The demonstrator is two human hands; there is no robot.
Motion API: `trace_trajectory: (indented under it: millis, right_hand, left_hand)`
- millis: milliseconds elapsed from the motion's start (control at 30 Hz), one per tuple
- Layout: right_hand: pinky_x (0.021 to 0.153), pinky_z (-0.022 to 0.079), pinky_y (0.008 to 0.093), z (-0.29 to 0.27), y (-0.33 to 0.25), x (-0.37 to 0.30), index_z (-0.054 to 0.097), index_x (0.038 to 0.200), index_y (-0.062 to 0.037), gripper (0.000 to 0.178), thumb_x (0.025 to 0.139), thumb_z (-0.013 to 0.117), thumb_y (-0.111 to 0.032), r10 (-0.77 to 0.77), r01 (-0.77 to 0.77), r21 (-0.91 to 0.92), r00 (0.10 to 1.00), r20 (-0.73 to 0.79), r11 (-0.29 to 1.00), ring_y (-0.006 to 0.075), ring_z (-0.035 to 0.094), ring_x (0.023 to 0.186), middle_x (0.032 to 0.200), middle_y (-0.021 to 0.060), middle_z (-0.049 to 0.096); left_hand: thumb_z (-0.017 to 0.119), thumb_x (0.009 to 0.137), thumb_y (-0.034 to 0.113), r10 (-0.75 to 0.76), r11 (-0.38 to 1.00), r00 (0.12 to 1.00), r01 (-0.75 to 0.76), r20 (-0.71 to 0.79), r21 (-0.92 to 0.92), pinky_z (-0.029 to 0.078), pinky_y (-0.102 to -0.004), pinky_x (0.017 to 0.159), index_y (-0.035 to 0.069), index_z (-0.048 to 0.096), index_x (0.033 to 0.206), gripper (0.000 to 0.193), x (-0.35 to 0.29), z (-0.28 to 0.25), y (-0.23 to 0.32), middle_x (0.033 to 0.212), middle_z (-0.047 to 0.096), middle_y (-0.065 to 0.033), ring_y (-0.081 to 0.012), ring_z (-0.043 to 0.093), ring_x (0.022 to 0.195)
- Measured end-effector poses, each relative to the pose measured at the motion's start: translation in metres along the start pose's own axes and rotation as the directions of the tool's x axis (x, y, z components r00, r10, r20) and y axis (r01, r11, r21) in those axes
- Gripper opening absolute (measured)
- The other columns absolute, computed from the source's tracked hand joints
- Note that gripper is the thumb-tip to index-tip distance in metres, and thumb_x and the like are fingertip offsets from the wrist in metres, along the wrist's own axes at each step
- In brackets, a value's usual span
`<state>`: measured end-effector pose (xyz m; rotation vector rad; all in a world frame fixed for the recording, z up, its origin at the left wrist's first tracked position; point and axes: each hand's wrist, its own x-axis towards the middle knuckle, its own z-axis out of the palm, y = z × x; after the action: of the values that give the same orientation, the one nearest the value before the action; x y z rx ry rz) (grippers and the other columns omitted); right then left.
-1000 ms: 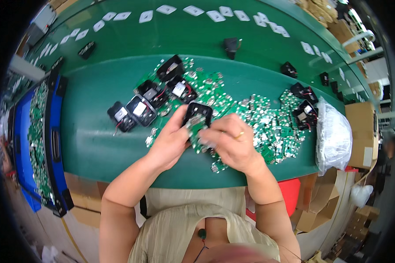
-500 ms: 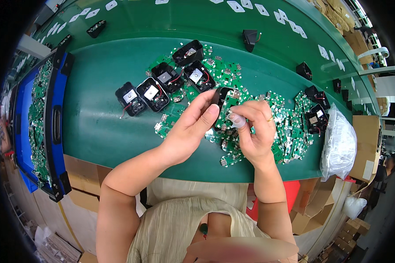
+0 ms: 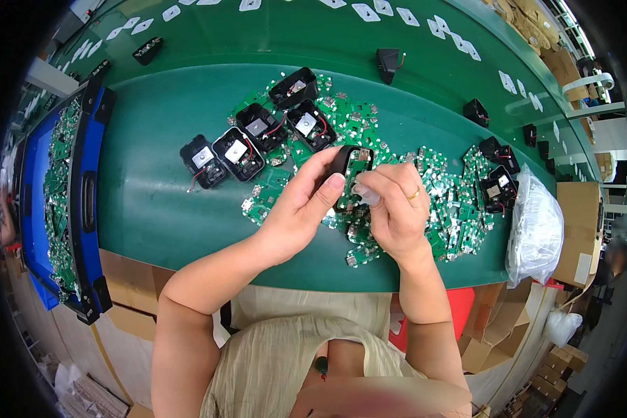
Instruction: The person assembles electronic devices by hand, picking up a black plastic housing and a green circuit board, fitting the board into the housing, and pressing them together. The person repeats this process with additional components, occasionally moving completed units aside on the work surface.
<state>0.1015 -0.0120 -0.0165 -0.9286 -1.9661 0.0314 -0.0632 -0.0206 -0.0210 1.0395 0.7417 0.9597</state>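
Note:
Over the middle of the bench, my left hand [image 3: 298,207] is wrapped round a small black plastic housing [image 3: 341,161]. A green circuit board [image 3: 357,166] lies in the housing's mouth, its face toward my right hand. My right hand [image 3: 402,205] has its fingers bent and pinched together at the board's right edge. A translucent finger cover [image 3: 366,194] is on one of its digits, and a ring is on another. What the right fingertips grip is partly hidden. Loose green circuit boards [image 3: 460,223] lie heaped below and to the right of both hands.
Several black housings [image 3: 237,153] with red wires stand beyond my left hand, and more [image 3: 498,188] at the right. A blue crate [image 3: 38,230] of boards is at the left edge. At the right are a clear plastic bag [image 3: 536,230] and a cardboard box [image 3: 578,230]. Behind runs a green belt [image 3: 292,35] carrying white plates.
The circuit board, tilted partly out of the housing before, now sits further into it. My right fingers have curled more and shifted slightly left along the board's edge.

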Motion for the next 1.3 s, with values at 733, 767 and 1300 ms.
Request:
trace_trajectory:
  millis: [733, 767, 1300]
  right_hand:
    - [0.087, 0.042, 0.0311, 0.014, -0.015, -0.011, 0.042, 0.125, -0.0036, 0.044, 0.082, 0.056, -0.003, 0.382, -0.472, 0.659, 0.878, 0.290, 0.585, 0.0220, 0.045, 0.110, 0.122, 0.0115, 0.041]
    - [0.087, 0.043, 0.0310, 0.014, -0.015, -0.011, 0.043, 0.125, -0.0038, 0.044, 0.082, 0.056, -0.002, 0.362, -0.448, 0.663, 0.891, 0.274, 0.600, 0.0220, 0.045, 0.110, 0.122, 0.0113, 0.041]
    - [0.075, 0.054, 0.0302, -0.019, 0.040, 0.039, 0.052, 0.113, -0.0026, 0.026, 0.088, 0.051, -0.006, 0.592, -0.598, 0.684, 0.750, 0.295, 0.418, 0.0171, 0.058, 0.091, 0.106, 0.0077, 0.057]
  left_hand:
    - [0.046, 0.090, 0.006, 0.362, 0.906, 0.927, -0.327, -0.094, 0.268, 0.041, -0.0233, 0.076, 0.000, 0.040, 0.115, 0.026, -0.002, 0.006, -0.005, 0.100, 0.050, -0.0062, -0.0092, 0.049, 0.089]
    - [0.046, 0.090, 0.006, 0.383, 0.883, 0.921, -0.342, -0.074, 0.323, 0.041, -0.0239, 0.078, -0.001, 0.040, 0.114, 0.026, -0.003, 0.005, -0.005, 0.101, 0.050, -0.0069, -0.0096, 0.049, 0.090]
    - [0.057, 0.084, 0.016, 0.582, 0.721, 0.813, -0.515, -0.001, 0.464, 0.023, -0.0395, 0.104, -0.002, 0.031, 0.129, 0.056, 0.002, 0.000, 0.008, 0.134, 0.034, -0.0186, -0.0303, 0.032, 0.125]
